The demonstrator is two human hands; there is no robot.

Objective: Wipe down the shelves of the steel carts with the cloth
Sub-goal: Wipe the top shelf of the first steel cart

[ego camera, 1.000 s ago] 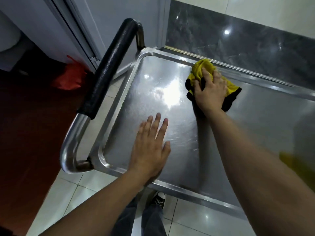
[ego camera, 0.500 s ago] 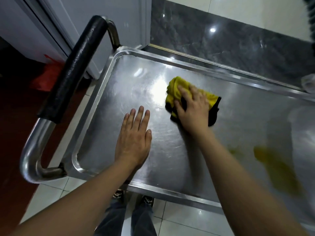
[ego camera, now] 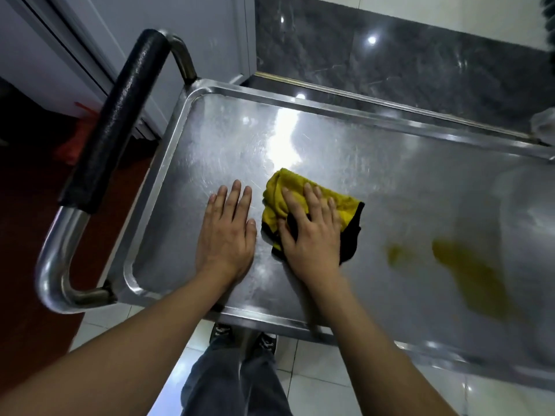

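Head camera looks down on one steel cart shelf (ego camera: 375, 163), one yellow and black cloth (ego camera: 348, 205) and two hands. Her left hand (ego camera: 226, 235) lies flat on the shelf, fingers straight and together, holding nothing. Her right hand (ego camera: 310, 238) presses the cloth down on the shelf, fingers spread, just beside the left hand.

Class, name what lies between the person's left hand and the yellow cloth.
Only bare steel shelf, seen in the head view, separates the left hand from the cloth.
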